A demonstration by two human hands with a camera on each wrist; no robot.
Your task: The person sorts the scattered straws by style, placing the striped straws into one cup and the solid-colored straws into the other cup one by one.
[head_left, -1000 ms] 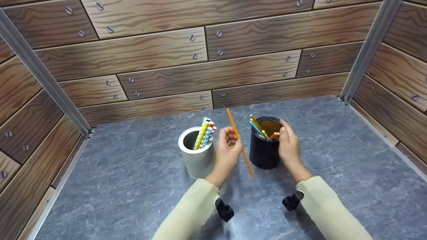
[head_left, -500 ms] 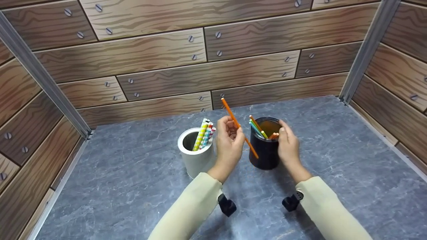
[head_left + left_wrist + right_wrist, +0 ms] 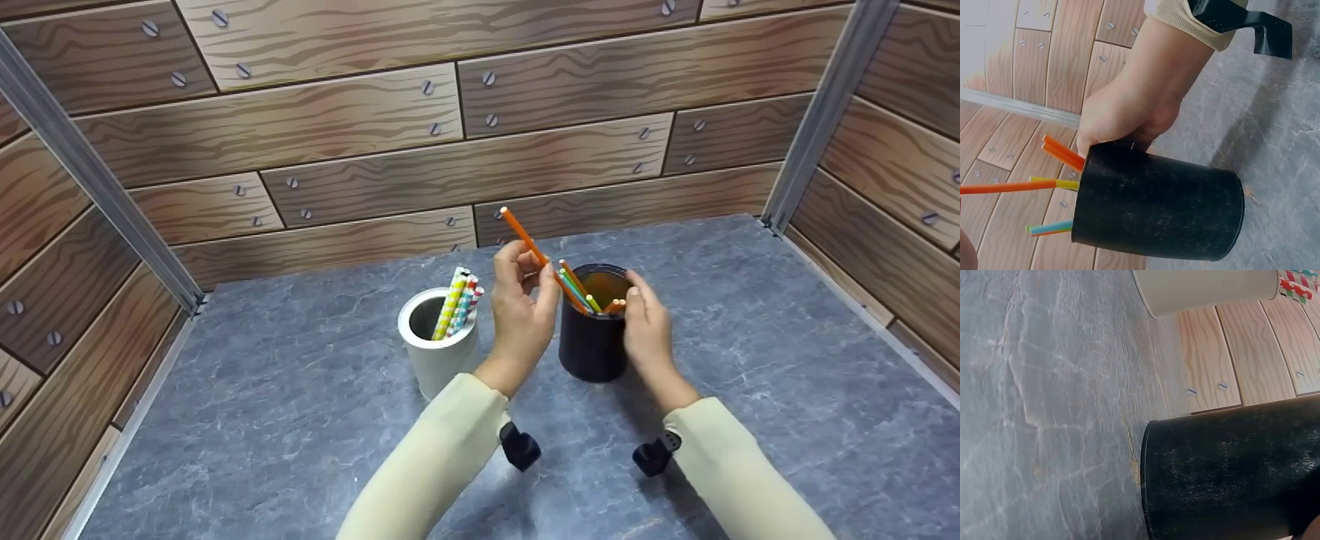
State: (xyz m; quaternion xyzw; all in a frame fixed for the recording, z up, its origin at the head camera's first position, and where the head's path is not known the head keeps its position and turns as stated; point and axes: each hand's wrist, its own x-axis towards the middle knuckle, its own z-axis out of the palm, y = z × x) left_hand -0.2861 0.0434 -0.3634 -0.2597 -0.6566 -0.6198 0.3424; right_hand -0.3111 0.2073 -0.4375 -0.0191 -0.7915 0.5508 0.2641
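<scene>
My left hand (image 3: 523, 311) pinches a plain orange straw (image 3: 517, 227) between thumb and fingers. The straw slants down to the right, its lower end at the mouth of a black cylindrical cup (image 3: 592, 349); whether the end is inside is hard to tell. With thumb and fingers at the rim, my right hand (image 3: 651, 337) grips that cup on its right side. Several plain straws (image 3: 1053, 226) in orange, yellow, green and blue stick out of the black cup in the left wrist view. The right wrist view mostly shows the cup's dark side (image 3: 1230, 467).
Left of my left hand stands a white cylindrical cup (image 3: 442, 367) with several patterned paper straws (image 3: 452, 304). Both cups stand on a grey marbled table (image 3: 277, 420). Wood-print panels (image 3: 337, 142) enclose the back and sides.
My left hand has risen and moved slightly right with the orange straw, whose lower end went from in front of the black cup up to its mouth. My right hand stays put.
</scene>
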